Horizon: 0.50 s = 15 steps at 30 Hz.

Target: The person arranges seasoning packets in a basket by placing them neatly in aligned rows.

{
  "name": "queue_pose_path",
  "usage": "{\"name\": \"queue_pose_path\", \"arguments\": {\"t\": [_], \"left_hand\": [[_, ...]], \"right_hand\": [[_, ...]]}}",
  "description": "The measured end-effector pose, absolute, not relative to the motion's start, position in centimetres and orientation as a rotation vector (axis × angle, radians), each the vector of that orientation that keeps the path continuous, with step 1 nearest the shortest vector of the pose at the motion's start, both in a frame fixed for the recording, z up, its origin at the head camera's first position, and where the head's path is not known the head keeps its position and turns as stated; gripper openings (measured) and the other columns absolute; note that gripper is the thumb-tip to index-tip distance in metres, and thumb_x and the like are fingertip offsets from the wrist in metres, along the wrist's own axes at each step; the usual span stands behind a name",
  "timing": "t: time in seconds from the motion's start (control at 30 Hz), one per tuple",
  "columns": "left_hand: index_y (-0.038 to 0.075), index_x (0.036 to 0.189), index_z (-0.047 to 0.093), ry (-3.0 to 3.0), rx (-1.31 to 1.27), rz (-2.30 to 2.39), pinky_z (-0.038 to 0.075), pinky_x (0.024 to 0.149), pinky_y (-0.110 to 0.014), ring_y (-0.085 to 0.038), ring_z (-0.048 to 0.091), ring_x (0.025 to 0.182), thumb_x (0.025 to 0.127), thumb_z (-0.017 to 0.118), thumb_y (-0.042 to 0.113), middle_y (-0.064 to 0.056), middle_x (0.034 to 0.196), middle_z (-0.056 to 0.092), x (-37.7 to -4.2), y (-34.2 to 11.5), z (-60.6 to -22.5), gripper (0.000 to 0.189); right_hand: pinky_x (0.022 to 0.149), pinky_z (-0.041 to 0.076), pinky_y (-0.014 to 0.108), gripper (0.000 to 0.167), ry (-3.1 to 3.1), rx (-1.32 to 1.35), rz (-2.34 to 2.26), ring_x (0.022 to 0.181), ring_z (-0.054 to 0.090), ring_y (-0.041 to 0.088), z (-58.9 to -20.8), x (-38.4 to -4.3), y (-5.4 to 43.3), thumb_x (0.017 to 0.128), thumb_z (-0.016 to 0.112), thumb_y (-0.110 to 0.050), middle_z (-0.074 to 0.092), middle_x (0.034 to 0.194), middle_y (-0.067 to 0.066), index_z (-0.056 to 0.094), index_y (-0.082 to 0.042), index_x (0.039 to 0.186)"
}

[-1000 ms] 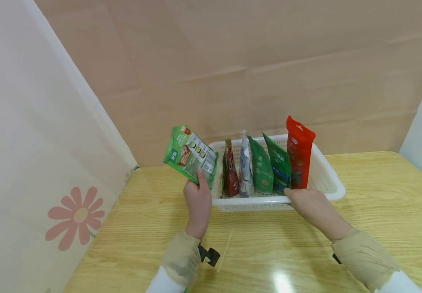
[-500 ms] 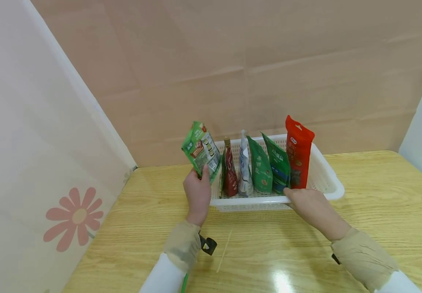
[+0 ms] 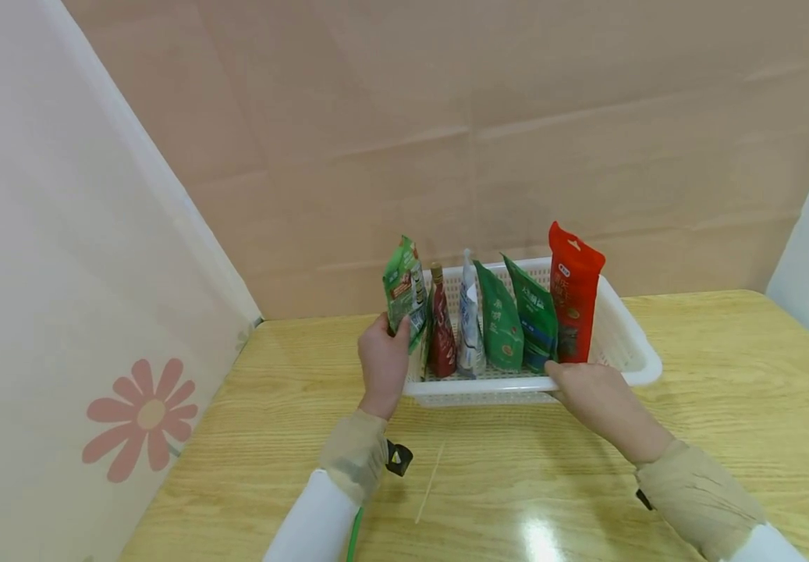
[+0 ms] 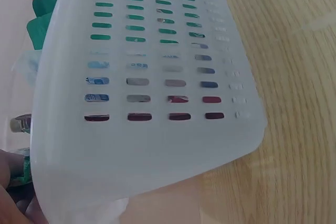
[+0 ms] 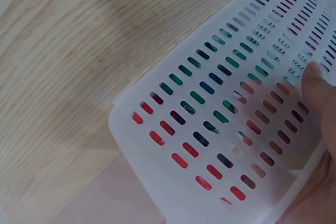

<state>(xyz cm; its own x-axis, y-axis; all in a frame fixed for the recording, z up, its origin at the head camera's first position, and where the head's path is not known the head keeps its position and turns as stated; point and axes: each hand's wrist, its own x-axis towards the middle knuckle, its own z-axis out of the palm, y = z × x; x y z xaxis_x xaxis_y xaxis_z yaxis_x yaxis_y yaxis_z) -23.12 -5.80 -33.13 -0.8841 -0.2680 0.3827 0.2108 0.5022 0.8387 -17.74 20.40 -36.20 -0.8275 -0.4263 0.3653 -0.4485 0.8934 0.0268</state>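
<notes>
My left hand (image 3: 383, 361) pinches a green printed packet (image 3: 402, 282), thumb on its near face, upright over the left end of a white plastic basket (image 3: 488, 385). In the left wrist view only some fingers (image 4: 10, 203) show at the basket's rim. My right hand (image 3: 604, 402) grips the basket's front rim toward the right; its thumb (image 5: 315, 85) lies against the slotted wall in the right wrist view. Inside the basket stand a dark red bottle-shaped pack (image 3: 442, 339), a white-blue pouch (image 3: 470, 332), two green pouches (image 3: 502, 328) and a tall red bag (image 3: 576, 300).
A wood-grain table (image 3: 516, 468) carries the basket. Brown paper (image 3: 474, 140) hangs behind it, and a pale sheet with a flower print (image 3: 151, 414) stands on the left. A green strip (image 3: 354, 535) shows beside the left sleeve.
The green packet has shifted right and been turned from a slanted, broad-faced pose to a narrow upright one at the basket's left end. The right hand and basket hold nearly still.
</notes>
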Motion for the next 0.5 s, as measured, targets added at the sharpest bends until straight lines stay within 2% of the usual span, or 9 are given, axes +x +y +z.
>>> {"name": "queue_pose_path", "arguments": {"t": [0.1,0.2,0.33,0.5], "left_hand": [[-0.003,0.094,0.070,-2.326,0.026,-1.297,0.045,0.049,-0.023,-0.016,0.059,0.058,0.091,0.064,0.016,-0.018,0.082,0.073,-23.4,-5.7,-33.2,0.020],[-0.004,0.092,0.068,-2.367,-0.007,-1.221,0.047,0.049,-0.024,-0.018,0.062,0.058,0.091,0.064,0.014,-0.019,0.082,0.072,-23.6,-5.6,-33.4,0.018],[-0.004,0.093,0.062,-2.451,-0.028,-1.170,0.055,0.058,-0.034,-0.029,0.069,0.072,0.090,0.064,0.010,-0.021,0.088,0.071,-23.9,-5.4,-33.6,0.014],[-0.002,0.094,0.055,-2.565,-0.023,-1.181,0.056,0.065,-0.038,-0.032,0.069,0.084,0.091,0.061,0.008,-0.024,0.095,0.069,-24.3,-5.2,-33.6,0.012]], "right_hand": [[0.043,0.035,0.024,0.027,-2.711,0.637,0.089,0.048,0.038,0.012,-36.1,-17.7,20.4,0.075,0.077,-0.006,0.040,0.054,-0.002,0.051,-0.011,0.074],[0.043,0.035,0.024,0.027,-2.716,0.627,0.095,0.048,0.038,0.012,-36.1,-17.6,20.3,0.075,0.078,-0.009,0.040,0.054,-0.002,0.051,-0.011,0.074],[0.044,0.035,0.024,0.028,-2.711,0.620,0.096,0.048,0.038,0.012,-36.1,-17.6,20.3,0.075,0.079,-0.011,0.039,0.055,-0.002,0.051,-0.011,0.074],[0.044,0.036,0.025,0.029,-2.713,0.613,0.091,0.048,0.039,0.013,-36.1,-17.6,20.2,0.074,0.080,-0.013,0.039,0.055,-0.002,0.051,-0.011,0.074]]}}
